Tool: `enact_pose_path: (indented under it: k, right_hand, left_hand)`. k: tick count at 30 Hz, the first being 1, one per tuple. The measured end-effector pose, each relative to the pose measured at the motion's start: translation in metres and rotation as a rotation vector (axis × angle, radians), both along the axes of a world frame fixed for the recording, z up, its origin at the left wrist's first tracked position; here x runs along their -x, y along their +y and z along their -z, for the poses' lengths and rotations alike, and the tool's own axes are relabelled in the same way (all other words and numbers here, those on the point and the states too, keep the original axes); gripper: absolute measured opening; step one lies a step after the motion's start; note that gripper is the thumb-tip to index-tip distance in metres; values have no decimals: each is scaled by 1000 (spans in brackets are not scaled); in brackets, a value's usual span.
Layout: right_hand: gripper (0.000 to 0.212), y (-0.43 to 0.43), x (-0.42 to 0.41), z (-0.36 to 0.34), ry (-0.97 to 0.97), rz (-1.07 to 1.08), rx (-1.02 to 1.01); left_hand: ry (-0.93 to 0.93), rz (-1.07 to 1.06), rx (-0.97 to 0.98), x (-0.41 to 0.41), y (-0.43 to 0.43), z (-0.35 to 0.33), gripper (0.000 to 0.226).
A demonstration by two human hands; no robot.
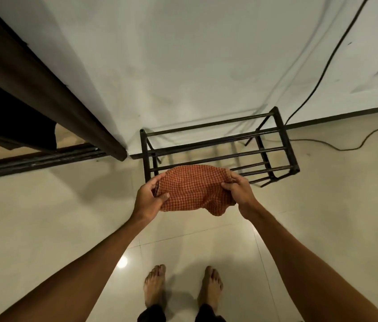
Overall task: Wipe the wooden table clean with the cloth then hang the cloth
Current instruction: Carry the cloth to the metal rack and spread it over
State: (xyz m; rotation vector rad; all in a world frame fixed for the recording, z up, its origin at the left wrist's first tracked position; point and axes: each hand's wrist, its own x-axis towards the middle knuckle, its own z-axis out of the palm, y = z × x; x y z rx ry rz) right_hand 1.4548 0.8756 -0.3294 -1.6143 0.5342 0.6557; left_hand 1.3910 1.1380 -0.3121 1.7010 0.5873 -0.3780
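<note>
Orange-and-red checked cloth [195, 189] is the main thing going on, held up in the air between both hands, right in front of a dark metal rack [218, 149] that stands on the floor against the white wall [183, 66]. Left hand [149, 197] has the left edge of the cloth pinched, thumb on top and fingers curled around behind the fabric. Right hand [236, 189] is doing the same on the right edge, fingertips bunching the material into a little gather. The cloth is kind of stretched across between them, with a loose corner drooping down toward the lower right. It overlaps the nearest bars of the rack from this angle, but honestly can't tell whether it's touching them or just hovering in front. The rack has several horizontal rods running side to side, all bare as far as I can see. Floor is glossy cream tile [55, 217] with a bright light reflection on it, and the person's bare feet [183, 287] are visible at the bottom, standing a bit back from the rack. Off to the left there's a dark brown door frame [44, 84] with a sliding track along the floor. A black cable [322, 70] runs down the wall on the right and another thin cord snakes across the tile over there.
</note>
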Motion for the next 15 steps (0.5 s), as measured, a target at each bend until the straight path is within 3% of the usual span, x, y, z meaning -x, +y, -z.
enact_pose_path:
  k: [5,9,15]
  right_hand:
    - [45,0,-22,54,-102,-28,142]
    - [53,5,-16,64,-238,-89,299]
    - [68,14,10,68,-444,-361,835]
  left_hand:
    - [63,11,5,-13,-3,58,77]
    - [46,12,-113,-10,-8,75,69]
    - [-72,322,-652,-1,-30,72,69]
